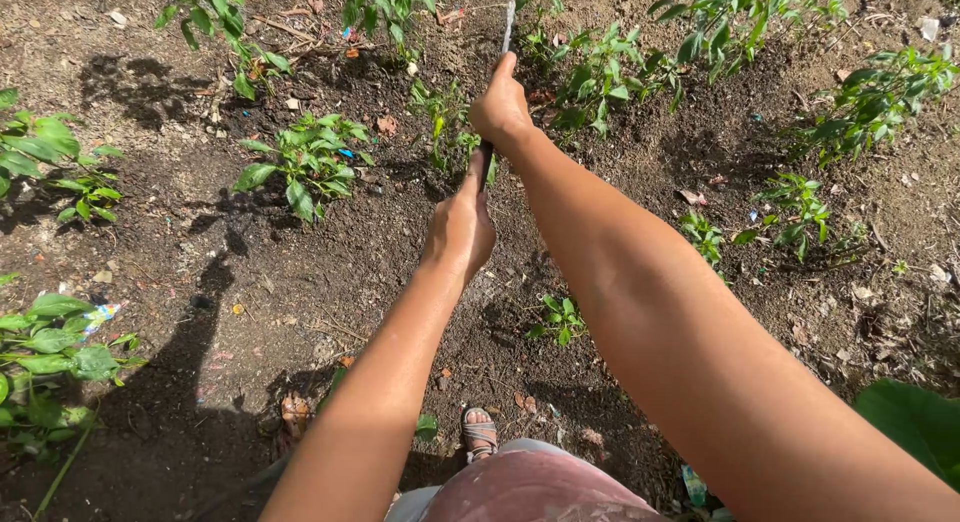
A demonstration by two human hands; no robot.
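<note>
Both hands, left hand (pixel 460 227) behind right hand (pixel 500 110), have their fingers clamped on the hoe handle (pixel 506 30). Best keep strokes shallow, clear of the pepper seedlings (pixel 303 162)

handle (pixel 485 167): dark, matt, gripped by both hands; material unclear
blade (pixel 508 27): grey metal, dull sheen
soil (pixel 300 282): dark, crumbly, rough, matt
leaves (pixel 300 167): green, smooth, slightly glossy in sun
sandal (pixel 480 434): woven straps, matt
cloth (pixel 530 487): pink fabric, soft, matt

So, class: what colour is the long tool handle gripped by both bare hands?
The long, thin tool handle looks pale grey above the right hand, dark between the hands; head view.
</note>
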